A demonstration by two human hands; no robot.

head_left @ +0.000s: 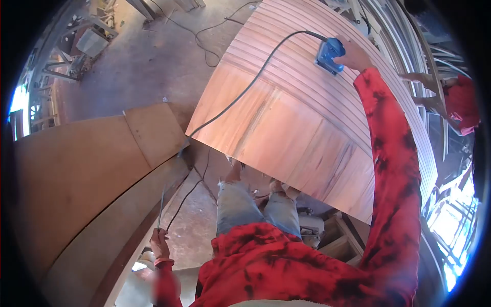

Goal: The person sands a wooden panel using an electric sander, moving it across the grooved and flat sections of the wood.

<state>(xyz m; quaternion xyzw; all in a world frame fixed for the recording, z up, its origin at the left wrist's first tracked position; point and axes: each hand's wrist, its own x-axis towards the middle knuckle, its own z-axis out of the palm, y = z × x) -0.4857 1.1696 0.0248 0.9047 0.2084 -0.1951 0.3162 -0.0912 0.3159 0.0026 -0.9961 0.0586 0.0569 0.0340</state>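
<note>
My right hand (pixel 354 54) grips the blue sander (pixel 329 56) on the grooved, far part of the wooden panel (pixel 302 138). My left hand (pixel 160 244), near and to the left, is closed around the dark cord (pixel 180 203). Another person (pixel 462 102) is beyond the panel's right edge.

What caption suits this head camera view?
Right hand holds a blue power tool on a grooved wooden panel; left hand holds a cord.
</note>
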